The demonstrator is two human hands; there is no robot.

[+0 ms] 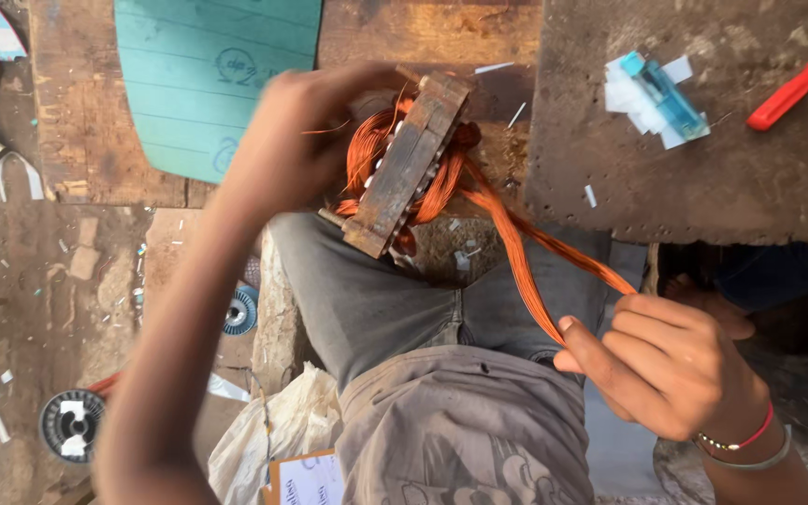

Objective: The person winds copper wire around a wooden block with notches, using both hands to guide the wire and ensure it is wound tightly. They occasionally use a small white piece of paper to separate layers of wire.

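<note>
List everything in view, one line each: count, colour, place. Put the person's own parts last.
stator core: one, rusty brown, centre, on the lap
copper wire bundle: one, orange, running from the core to the right hand
green sheet: one, teal, top left on the wooden board
screwdriver: one, red handle, top right on the bench
lighter: one, clear blue, on white paper scraps, top right
round discs: two, dark grey, on the dirt floor at left
white sack: one, bottom centre
left hand: one, gripping the core
right hand: one, pinching the wire, bracelets at the wrist

Single head cam, steep downward, close over lap.
</note>
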